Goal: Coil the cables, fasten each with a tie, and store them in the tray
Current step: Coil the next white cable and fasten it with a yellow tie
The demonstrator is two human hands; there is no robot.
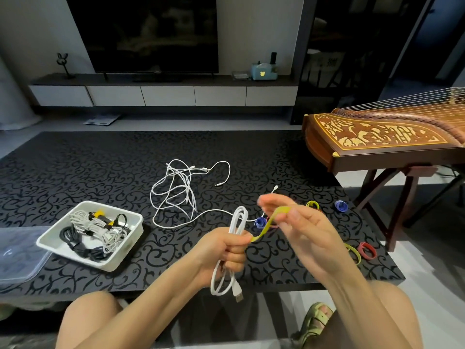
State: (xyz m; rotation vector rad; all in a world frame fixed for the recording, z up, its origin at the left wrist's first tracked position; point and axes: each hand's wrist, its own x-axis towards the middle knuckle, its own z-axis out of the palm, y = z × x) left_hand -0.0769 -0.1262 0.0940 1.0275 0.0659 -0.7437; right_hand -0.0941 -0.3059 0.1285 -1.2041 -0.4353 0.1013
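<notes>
Head: coiled cable [237, 222] over table edge [276, 285]

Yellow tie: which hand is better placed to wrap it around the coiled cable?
Right. The right hand pinches the yellow tie at its free end, while the left hand grips the coiled white cable.

A black table [75, 167] with a swirling pattern fills the foreground, and a clear plastic lid [17, 253] lies at its left edge. To the right, beside the table, a wooden zither [377, 137] with an inlaid end panel rests on a dark wooden stand [410, 192]. Against the far wall a dark television [151, 31] sits on a low console [166, 95] with white drawers, which also carries a rabbit-eared ornament [63, 64] at its left end and a light blue box [263, 71] towards its right. A flat scale [102, 120] lies on the floor below. A green sandal [317, 321] shows under the table's near edge.
</notes>
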